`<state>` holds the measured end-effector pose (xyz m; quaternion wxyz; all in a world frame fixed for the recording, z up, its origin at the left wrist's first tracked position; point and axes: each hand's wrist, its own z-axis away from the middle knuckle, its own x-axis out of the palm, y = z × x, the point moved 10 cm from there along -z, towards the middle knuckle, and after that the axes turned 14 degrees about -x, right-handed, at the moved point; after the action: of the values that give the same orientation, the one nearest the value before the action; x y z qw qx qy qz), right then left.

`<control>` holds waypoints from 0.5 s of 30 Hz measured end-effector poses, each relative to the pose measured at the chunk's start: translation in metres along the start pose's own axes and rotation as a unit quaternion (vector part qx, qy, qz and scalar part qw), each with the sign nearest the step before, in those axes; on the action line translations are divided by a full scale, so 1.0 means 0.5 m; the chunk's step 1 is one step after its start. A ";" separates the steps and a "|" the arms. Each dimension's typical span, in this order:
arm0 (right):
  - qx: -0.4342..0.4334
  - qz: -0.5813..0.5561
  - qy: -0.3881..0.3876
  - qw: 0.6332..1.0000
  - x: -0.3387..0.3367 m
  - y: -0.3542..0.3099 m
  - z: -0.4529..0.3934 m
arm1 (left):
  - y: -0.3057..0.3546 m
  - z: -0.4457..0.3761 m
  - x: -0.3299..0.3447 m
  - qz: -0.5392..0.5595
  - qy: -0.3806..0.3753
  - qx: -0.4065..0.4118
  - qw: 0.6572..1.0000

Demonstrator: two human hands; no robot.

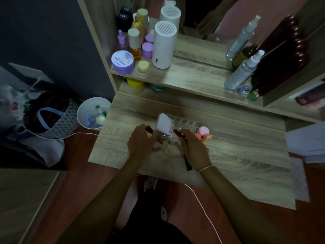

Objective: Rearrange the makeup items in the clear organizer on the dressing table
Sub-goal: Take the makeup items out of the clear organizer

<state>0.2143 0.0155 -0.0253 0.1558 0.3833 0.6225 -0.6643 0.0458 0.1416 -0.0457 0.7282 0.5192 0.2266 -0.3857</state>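
Note:
A clear organizer (pixel 187 123) stands on the wooden dressing table (pixel 237 155). Inside it leans a white box (pixel 164 126) at the left, and a pink round sponge (pixel 203 130) with an orange one (pixel 198 136) sits at the right. My left hand (pixel 140 141) is closed on a brown stick-shaped makeup item (pixel 159 139) just left of the organizer. My right hand (pixel 192 147) grips a long dark brush or pencil (pixel 186 162), its brown tip (pixel 176 132) at the organizer's front edge.
A raised shelf (pixel 184 74) behind holds jars, bottles, a white cylinder device (pixel 163 44) and spray bottles (pixel 243 71) before a mirror. A white bin (pixel 94 112) and bags sit on the floor at the left. A white cable (pixel 205 210) runs below the table.

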 end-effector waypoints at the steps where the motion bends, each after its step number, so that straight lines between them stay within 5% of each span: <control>1: 0.005 -0.011 0.009 1.000 -0.004 0.003 -0.002 | 0.013 0.007 -0.010 0.007 0.001 0.026 1.000; 15: 0.079 -0.011 0.086 0.993 -0.079 0.059 -0.017 | 0.181 0.018 -0.001 0.072 -0.070 0.204 0.974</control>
<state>0.2632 0.0079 -0.0180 0.0636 0.4433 0.5835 -0.6775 0.1168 0.1478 0.0104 0.6467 0.6437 0.0532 -0.4057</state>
